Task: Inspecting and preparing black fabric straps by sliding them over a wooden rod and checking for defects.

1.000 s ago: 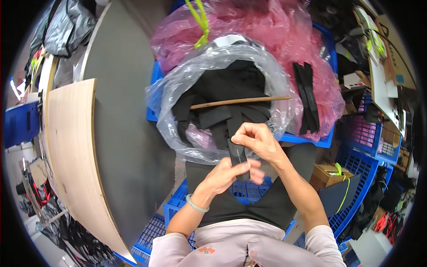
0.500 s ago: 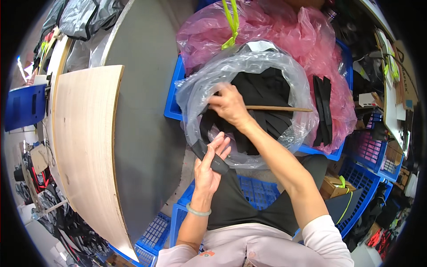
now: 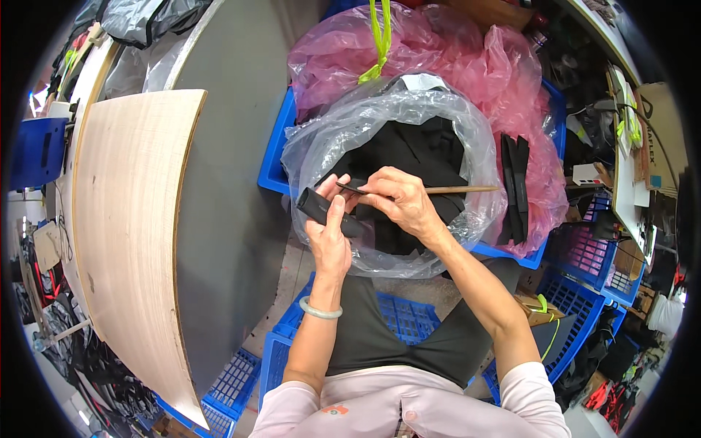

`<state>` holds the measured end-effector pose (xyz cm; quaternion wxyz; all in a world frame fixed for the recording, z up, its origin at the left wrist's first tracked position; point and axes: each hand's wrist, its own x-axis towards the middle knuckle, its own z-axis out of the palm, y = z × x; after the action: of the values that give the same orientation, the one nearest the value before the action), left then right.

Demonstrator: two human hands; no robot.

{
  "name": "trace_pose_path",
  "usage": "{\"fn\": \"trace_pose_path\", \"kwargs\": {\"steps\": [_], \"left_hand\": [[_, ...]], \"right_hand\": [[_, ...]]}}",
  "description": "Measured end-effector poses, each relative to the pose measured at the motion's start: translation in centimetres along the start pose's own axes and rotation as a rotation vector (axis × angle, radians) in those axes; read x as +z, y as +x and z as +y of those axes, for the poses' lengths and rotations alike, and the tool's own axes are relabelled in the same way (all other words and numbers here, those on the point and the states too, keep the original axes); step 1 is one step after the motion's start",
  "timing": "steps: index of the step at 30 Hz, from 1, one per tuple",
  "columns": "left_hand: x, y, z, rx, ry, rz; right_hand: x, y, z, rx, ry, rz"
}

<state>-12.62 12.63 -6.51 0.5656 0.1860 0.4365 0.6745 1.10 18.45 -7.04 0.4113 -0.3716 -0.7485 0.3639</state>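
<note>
In my left hand (image 3: 331,244) is a black fabric band (image 3: 318,208), curled into a tube shape and held between thumb and fingers. My right hand (image 3: 400,198) is closed on a thin wooden stick (image 3: 461,190) that points out to the right. A narrow dark end shows between the two hands; whether it belongs to the stick or the fabric I cannot tell. Both hands are over a clear plastic bag (image 3: 478,153), its mouth rolled open. Inside the bag lie many black fabric pieces (image 3: 420,146).
Pink plastic sheeting (image 3: 504,73) fills a blue crate (image 3: 274,150) around the bag. Several black strips (image 3: 515,190) lie on it at the right. To the left stands a pale wooden board (image 3: 135,219) beside a grey surface (image 3: 230,168). A yellow-green strap (image 3: 380,40) hangs at the top.
My right hand has come back from the bag's left side toward me, carrying the stick. My left hand has risen slightly, and the black band now curls over its fingers.
</note>
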Motion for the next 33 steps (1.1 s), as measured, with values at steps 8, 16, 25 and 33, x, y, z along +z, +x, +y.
{"fn": "trace_pose_path", "kwargs": {"steps": [8,16,25,33], "left_hand": [[-0.4,1.9,-0.4,-0.013,0.187,-0.045],[0.6,4.1,-0.1,-0.078,0.167,-0.228],[1.7,6.1,-2.4,0.248,0.737,-0.286],[-1.2,6.8,-4.7,0.514,1.110,0.187]], "right_hand": [[-1.6,0.8,-0.1,0.016,0.028,-0.184],[-3.0,3.0,1.4,0.054,0.101,-0.140],[-2.4,4.1,3.2,-0.013,-0.006,0.020],[-6.9,4.7,3.0,-0.010,-0.579,0.577]]}}
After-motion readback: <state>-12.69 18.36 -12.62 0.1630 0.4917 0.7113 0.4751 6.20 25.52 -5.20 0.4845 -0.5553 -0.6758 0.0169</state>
